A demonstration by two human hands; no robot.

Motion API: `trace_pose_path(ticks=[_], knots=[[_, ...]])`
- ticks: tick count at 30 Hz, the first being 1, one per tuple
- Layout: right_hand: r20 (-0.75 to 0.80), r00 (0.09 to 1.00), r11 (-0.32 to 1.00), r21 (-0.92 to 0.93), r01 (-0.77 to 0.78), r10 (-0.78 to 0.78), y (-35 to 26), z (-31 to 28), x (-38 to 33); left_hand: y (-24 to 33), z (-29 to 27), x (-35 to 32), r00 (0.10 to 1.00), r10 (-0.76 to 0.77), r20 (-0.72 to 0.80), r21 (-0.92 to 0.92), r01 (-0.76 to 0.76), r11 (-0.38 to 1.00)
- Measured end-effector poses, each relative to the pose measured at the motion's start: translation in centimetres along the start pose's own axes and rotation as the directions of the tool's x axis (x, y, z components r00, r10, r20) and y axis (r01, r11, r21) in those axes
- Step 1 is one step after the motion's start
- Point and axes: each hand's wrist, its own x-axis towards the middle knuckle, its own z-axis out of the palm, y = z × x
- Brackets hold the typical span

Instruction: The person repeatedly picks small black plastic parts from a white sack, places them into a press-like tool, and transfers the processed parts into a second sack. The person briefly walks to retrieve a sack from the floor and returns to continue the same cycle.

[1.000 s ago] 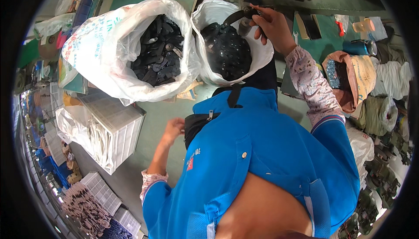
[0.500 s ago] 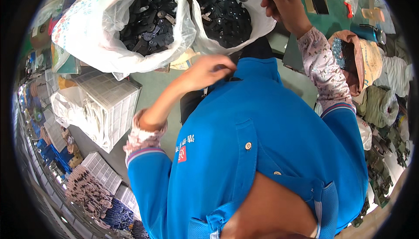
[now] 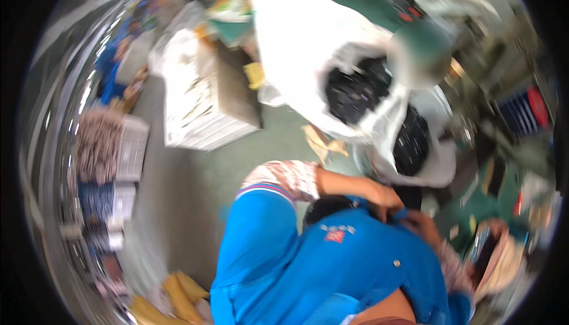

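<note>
My left hand is at the front hem of my blue shirt, its fingers curled in on the cloth. Close beside it, my right hand is also at the hem; it is blurred and its fingers are partly hidden. Just beyond my hands stand two white plastic bags. The larger bag holds black flat parts. In the smaller bag, at its right, lie more black parts.
A white crate with pale pieces stands on the floor to the left. Farther left are stacks of brownish pieces. A yellow bag lies at the lower left; an open brown sack stands at the right.
The view has swung left and is blurred. My right hand has come down from above the smaller bag to my shirt's hem, and my left hand has met it there. The dark part near my right hand no longer shows.
</note>
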Motion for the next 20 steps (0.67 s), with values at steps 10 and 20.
trace_pose_path(ticks=[10, 20], knots=[[0.208, 0.966, 0.988, 0.004, 0.155, -0.152, -0.4, -1.9, 3.9, -1.5, 3.1, 0.4, 0.861, -0.382, -0.337, -0.666, 0.069, 0.743], [0.443, 0.894, 0.998, 0.011, 0.069, -0.067, 0.8, -2.0, 0.8, 4.3, 8.2, 0.0, 0.822, -0.319, -0.472, -0.330, 0.171, 0.928]])
